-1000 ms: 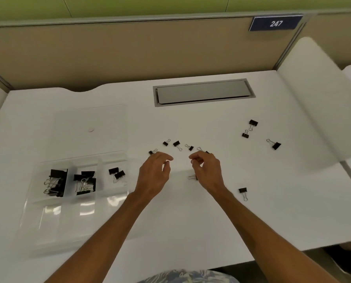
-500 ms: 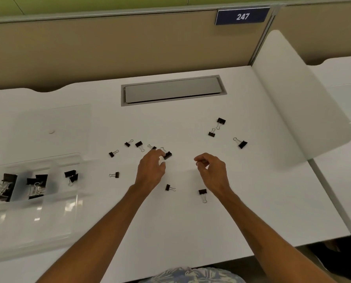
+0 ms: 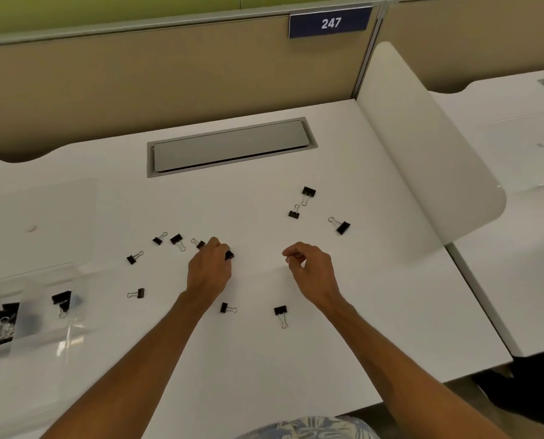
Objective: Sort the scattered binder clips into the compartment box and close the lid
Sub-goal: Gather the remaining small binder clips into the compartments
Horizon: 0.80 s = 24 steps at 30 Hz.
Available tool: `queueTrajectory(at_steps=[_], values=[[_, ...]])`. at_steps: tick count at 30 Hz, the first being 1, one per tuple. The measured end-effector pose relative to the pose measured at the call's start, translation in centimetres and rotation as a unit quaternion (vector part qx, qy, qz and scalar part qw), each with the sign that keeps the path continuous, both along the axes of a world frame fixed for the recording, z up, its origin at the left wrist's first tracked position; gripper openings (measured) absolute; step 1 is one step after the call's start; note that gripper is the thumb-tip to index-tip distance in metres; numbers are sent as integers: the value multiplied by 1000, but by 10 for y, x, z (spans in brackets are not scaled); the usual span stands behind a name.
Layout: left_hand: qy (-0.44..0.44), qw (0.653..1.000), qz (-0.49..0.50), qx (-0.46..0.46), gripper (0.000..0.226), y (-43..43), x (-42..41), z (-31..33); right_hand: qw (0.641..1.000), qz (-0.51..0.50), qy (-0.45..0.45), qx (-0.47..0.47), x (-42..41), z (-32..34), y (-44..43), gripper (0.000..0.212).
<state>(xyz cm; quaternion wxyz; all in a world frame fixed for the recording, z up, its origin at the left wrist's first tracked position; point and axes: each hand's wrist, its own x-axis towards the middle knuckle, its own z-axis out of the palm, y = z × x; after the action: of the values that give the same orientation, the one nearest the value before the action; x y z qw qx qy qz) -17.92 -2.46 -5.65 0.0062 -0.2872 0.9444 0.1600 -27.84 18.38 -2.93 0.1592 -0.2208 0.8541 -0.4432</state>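
Note:
Small black binder clips lie scattered on the white desk [image 3: 264,359]: several to the left of my hands [image 3: 176,239], two just in front of my wrists [image 3: 280,311], and three at the far right [image 3: 342,227]. My left hand [image 3: 209,270] curls over one binder clip [image 3: 229,255] and pinches it at the fingertips. About a hand's width to the right, my right hand [image 3: 312,270] hovers with fingers curled and thumb against forefinger, and nothing shows in it. The clear compartment box [image 3: 74,315] sits at the left edge, blurred, with clips [image 3: 62,299] inside. Its open lid [image 3: 42,213] lies flat behind it.
A grey cable hatch [image 3: 229,147] is set into the desk at the back. A white curved divider [image 3: 422,160] stands along the right side, with a neighbouring desk [image 3: 518,248] beyond it. A beige partition carries a blue sign 247 [image 3: 330,23].
The view has swung right, so the box slid to the left edge. My left hand reached forward onto a clip. My right hand moved right, away from the left.

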Motion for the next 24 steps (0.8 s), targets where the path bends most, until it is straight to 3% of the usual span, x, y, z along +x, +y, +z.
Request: queueTrajectory(at_steps=[9,14,17,20,24], values=[[104,994,3,23,26,21,-9,9,999,-24,26,-17,-31,-9,14,18],[117,982,24,148,25,45,-35,29,993,-72,93,5,-58,-19,35,28],[156,947,61,273,27,59,-49,37,985,-119,117,33,-75,-24,48,39],[163,919,75,350,27,72,-58,42,983,-134,100,72,-90,-28,56,51],[144,908,72,386,25,81,-64,41,986,-105,61,113,-103,-36,57,59]])
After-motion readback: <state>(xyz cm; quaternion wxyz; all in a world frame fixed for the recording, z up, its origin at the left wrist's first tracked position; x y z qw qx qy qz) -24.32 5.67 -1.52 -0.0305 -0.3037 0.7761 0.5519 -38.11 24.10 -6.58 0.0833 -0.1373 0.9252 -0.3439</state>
